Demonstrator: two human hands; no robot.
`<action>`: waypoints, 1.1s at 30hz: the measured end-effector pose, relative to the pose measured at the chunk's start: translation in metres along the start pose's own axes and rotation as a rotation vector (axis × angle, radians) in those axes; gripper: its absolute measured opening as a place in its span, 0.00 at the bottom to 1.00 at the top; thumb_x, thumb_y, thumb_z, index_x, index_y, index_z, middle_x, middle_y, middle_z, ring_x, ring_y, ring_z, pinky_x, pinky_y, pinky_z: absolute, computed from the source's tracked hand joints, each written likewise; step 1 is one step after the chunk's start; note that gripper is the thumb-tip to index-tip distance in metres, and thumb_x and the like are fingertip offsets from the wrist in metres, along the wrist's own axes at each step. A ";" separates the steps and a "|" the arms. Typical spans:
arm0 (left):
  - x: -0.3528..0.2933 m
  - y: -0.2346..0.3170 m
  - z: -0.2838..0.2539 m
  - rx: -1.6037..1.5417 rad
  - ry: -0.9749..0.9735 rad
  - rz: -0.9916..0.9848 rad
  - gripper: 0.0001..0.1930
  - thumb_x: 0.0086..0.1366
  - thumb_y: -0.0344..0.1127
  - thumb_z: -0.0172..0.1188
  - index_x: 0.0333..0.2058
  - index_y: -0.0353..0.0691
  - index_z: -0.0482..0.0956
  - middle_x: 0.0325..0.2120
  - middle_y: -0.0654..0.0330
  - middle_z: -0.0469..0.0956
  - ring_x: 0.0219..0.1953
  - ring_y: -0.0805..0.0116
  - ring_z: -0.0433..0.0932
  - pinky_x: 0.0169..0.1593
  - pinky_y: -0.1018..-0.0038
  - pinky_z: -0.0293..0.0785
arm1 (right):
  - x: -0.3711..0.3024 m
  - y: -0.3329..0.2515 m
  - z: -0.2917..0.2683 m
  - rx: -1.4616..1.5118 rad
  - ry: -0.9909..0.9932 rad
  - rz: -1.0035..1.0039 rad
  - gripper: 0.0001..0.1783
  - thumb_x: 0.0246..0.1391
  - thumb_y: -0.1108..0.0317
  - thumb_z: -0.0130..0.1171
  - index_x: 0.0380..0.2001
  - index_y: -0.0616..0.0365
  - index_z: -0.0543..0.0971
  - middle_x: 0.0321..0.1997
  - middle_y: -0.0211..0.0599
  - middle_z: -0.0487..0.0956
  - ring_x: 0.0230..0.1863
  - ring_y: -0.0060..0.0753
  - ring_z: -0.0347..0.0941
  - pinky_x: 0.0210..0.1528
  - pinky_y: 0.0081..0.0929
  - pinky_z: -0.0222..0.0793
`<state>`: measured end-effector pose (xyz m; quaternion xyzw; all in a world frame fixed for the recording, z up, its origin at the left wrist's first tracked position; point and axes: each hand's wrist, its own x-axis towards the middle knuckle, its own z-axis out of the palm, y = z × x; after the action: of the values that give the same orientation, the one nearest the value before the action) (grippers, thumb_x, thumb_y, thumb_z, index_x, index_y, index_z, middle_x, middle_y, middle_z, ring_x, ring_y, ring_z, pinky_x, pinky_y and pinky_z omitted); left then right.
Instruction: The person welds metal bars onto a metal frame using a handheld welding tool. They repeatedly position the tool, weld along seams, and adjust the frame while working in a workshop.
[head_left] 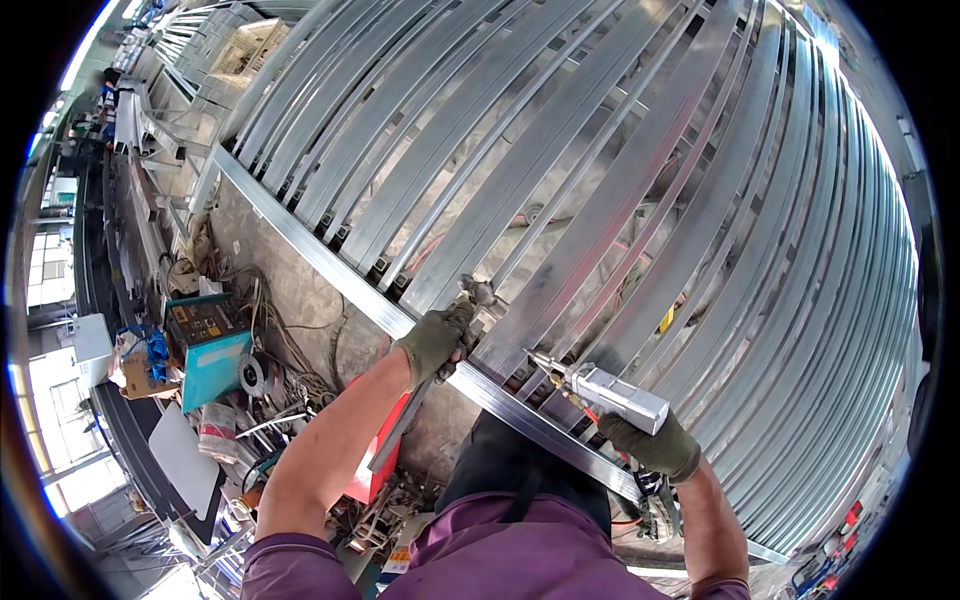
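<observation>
Gloved hands [440,338] closed, probably gripping tools.

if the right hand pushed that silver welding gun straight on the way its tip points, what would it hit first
Most likely the end of a flat steel bar where the bars meet the long cross rail. The right hand aims the welding gun up-left, its nozzle already close to that joint, just right of the gloved left hand. Depth is hard to judge.
</observation>
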<state>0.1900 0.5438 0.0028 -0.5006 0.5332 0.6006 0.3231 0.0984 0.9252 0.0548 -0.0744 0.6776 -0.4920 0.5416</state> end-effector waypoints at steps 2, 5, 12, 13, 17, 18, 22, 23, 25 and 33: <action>0.004 -0.002 -0.004 -0.012 -0.049 -0.004 0.35 0.83 0.70 0.48 0.34 0.40 0.77 0.14 0.68 0.67 0.11 0.74 0.65 0.16 0.72 0.63 | 0.008 0.000 0.001 -0.048 -0.043 0.020 0.23 0.68 0.69 0.76 0.63 0.62 0.85 0.49 0.33 0.92 0.47 0.20 0.85 0.51 0.27 0.83; 0.005 0.004 -0.009 0.025 -0.075 0.037 0.35 0.83 0.69 0.48 0.33 0.40 0.77 0.14 0.67 0.68 0.11 0.75 0.65 0.16 0.72 0.64 | 0.022 -0.015 0.009 -0.073 -0.082 0.020 0.24 0.68 0.69 0.76 0.64 0.61 0.85 0.54 0.36 0.91 0.52 0.22 0.85 0.55 0.28 0.83; 0.007 0.007 -0.016 0.126 -0.157 0.163 0.37 0.83 0.70 0.46 0.34 0.36 0.78 0.13 0.66 0.68 0.10 0.73 0.67 0.16 0.72 0.68 | 0.063 -0.028 0.028 -0.030 -0.210 0.014 0.28 0.67 0.65 0.77 0.67 0.60 0.82 0.61 0.37 0.90 0.59 0.26 0.84 0.64 0.28 0.80; 0.010 0.004 -0.017 0.146 -0.152 0.162 0.37 0.83 0.70 0.46 0.34 0.37 0.78 0.13 0.66 0.68 0.10 0.73 0.67 0.17 0.72 0.68 | 0.066 -0.028 0.030 -0.003 -0.219 0.024 0.29 0.67 0.65 0.77 0.68 0.59 0.82 0.61 0.36 0.89 0.59 0.26 0.84 0.64 0.28 0.80; 0.016 -0.001 -0.020 0.186 -0.143 0.143 0.38 0.83 0.71 0.46 0.34 0.37 0.78 0.14 0.67 0.69 0.11 0.74 0.68 0.17 0.72 0.68 | 0.076 -0.026 0.032 0.001 -0.277 0.031 0.30 0.68 0.64 0.77 0.68 0.59 0.81 0.61 0.35 0.89 0.59 0.27 0.83 0.64 0.28 0.80; 0.017 -0.001 -0.020 0.179 -0.145 0.127 0.38 0.83 0.71 0.46 0.34 0.38 0.78 0.14 0.67 0.69 0.11 0.74 0.68 0.17 0.72 0.69 | 0.077 -0.026 0.032 0.003 -0.285 0.039 0.29 0.68 0.64 0.77 0.68 0.59 0.81 0.61 0.36 0.89 0.59 0.26 0.83 0.64 0.28 0.80; 0.010 0.006 -0.019 0.123 -0.145 0.052 0.38 0.83 0.72 0.46 0.33 0.39 0.79 0.15 0.67 0.70 0.12 0.74 0.67 0.18 0.72 0.68 | 0.078 -0.029 0.031 -0.047 -0.314 0.063 0.29 0.72 0.62 0.73 0.71 0.56 0.80 0.48 0.27 0.88 0.42 0.18 0.78 0.43 0.24 0.78; 0.009 0.006 -0.018 0.116 -0.139 0.044 0.38 0.82 0.72 0.46 0.33 0.39 0.79 0.15 0.67 0.70 0.12 0.74 0.66 0.18 0.72 0.68 | 0.079 -0.030 0.031 -0.055 -0.319 0.056 0.29 0.72 0.61 0.73 0.71 0.55 0.80 0.44 0.25 0.87 0.38 0.16 0.77 0.38 0.24 0.77; 0.007 0.007 -0.016 0.128 -0.127 0.092 0.38 0.83 0.72 0.46 0.33 0.39 0.78 0.15 0.67 0.70 0.12 0.74 0.66 0.19 0.72 0.67 | 0.082 -0.025 0.032 -0.043 -0.322 0.003 0.29 0.72 0.61 0.73 0.72 0.54 0.80 0.42 0.24 0.87 0.36 0.15 0.75 0.36 0.23 0.76; 0.024 -0.015 -0.021 0.181 -0.149 0.274 0.36 0.84 0.71 0.45 0.32 0.43 0.78 0.15 0.67 0.70 0.14 0.75 0.68 0.21 0.71 0.69 | 0.085 -0.033 0.027 -0.077 -0.346 0.140 0.30 0.67 0.60 0.78 0.69 0.54 0.82 0.62 0.36 0.90 0.59 0.26 0.85 0.65 0.28 0.81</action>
<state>0.2027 0.5239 -0.0232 -0.3463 0.6230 0.6238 0.3207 0.0714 0.8388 0.0250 -0.1311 0.5960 -0.4067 0.6799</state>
